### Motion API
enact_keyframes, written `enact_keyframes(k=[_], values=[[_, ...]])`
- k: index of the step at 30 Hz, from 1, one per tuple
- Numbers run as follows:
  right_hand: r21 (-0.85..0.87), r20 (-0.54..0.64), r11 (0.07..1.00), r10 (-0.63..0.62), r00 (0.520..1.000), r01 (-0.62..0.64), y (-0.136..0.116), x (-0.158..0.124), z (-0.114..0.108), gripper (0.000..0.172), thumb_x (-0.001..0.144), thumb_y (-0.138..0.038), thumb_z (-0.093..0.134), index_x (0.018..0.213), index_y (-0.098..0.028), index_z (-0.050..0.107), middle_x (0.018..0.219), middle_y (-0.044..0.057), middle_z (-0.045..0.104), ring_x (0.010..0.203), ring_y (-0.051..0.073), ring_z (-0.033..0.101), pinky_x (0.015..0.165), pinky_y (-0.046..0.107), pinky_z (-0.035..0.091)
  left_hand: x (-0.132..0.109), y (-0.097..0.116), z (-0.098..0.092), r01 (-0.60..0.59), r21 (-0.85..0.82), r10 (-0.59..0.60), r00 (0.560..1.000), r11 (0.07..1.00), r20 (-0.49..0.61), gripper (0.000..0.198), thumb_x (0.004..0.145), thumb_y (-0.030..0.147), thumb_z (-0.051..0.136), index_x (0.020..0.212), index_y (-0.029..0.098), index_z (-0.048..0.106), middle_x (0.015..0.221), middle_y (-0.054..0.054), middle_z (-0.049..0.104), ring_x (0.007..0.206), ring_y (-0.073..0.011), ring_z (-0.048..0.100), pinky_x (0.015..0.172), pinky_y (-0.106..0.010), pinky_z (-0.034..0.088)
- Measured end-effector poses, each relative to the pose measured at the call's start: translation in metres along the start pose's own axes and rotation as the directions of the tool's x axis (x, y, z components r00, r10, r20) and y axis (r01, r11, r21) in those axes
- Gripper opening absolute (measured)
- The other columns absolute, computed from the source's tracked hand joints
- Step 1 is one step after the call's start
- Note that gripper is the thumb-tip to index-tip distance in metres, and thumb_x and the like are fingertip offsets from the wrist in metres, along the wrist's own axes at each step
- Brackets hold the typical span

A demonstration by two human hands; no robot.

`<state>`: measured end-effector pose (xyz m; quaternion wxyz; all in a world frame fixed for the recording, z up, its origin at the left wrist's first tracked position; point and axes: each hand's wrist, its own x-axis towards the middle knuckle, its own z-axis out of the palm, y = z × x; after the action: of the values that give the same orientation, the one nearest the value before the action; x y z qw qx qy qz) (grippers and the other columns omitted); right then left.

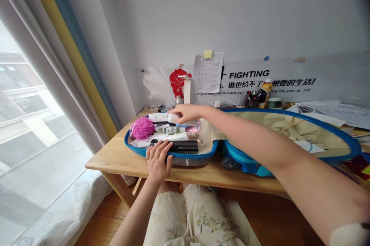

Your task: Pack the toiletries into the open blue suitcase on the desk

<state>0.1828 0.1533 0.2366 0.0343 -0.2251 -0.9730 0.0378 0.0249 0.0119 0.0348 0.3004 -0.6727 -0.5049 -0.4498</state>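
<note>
An open blue suitcase (pixel 206 156) lies on a wooden table. Its left half holds a pink bath puff (pixel 142 128), a white box (pixel 157 117), a clear bottle with a green label (pixel 167 130), a white tube (pixel 177 136) and a black cylinder (pixel 185 146) along the front edge. My left hand (pixel 158 160) rests with its fingers spread on the left end of the black cylinder and the suitcase rim. Over the back of the same half, my right hand (pixel 187 113) is closed on a white item (pixel 174 118), partly hidden by the fingers.
The suitcase's beige right half (pixel 260 122) stretches under my right forearm. Behind it stand an orange-labelled bottle (pixel 265 93), pens (pixel 252 99) and a green jar (pixel 274 103). Papers (pixel 320 111) lie at the right. A curtain (pixel 69 64) hangs at the left.
</note>
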Motion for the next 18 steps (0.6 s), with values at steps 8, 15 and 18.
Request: enact_keyframes(k=[8, 15, 18], values=[[-0.019, 0.081, 0.997, -0.069, 0.994, 0.07, -0.041, 0.059, 0.051, 0.014, 0.077, -0.013, 0.067, 0.091, -0.017, 0.068, 0.079, -0.006, 0.064, 0.08, 0.009, 0.056, 0.078, 0.019, 0.042, 0.001, 0.002, 0.0, -0.01, 0.007, 0.01, 1.0, 1.0, -0.013, 0.04, 0.101, 0.034, 0.037, 0.126, 0.023, 0.066, 0.125, -0.008, 0.069, 0.121, -0.025, 0.056, 0.106, -0.041, 0.03], [0.107, -0.02, 0.994, 0.014, 1.0, -0.011, -0.041, 0.063, 0.065, 0.034, 0.074, -0.028, 0.078, 0.107, -0.021, 0.072, 0.108, 0.002, 0.072, 0.1, 0.02, 0.065, 0.088, 0.027, 0.049, 0.001, 0.002, 0.0, -0.011, 0.007, 0.011, 1.0, 1.0, -0.021, 0.04, 0.1, 0.034, 0.037, 0.127, 0.023, 0.065, 0.125, -0.008, 0.069, 0.121, -0.0247, 0.056, 0.107, -0.04, 0.029], [0.184, -0.081, 0.982, 0.067, 0.994, -0.052, -0.027, 0.045, 0.048, 0.035, 0.084, -0.037, 0.068, 0.117, -0.025, 0.071, 0.124, 0.002, 0.069, 0.11, 0.019, 0.064, 0.095, 0.025, 0.049, 0.001, 0.001, 0.0, -0.005, -0.002, 0.005, 1.0, 1.0, -0.016, 0.04, 0.1, 0.033, 0.039, 0.128, 0.024, 0.065, 0.126, -0.008, 0.069, 0.121, -0.025, 0.056, 0.107, -0.04, 0.029]])
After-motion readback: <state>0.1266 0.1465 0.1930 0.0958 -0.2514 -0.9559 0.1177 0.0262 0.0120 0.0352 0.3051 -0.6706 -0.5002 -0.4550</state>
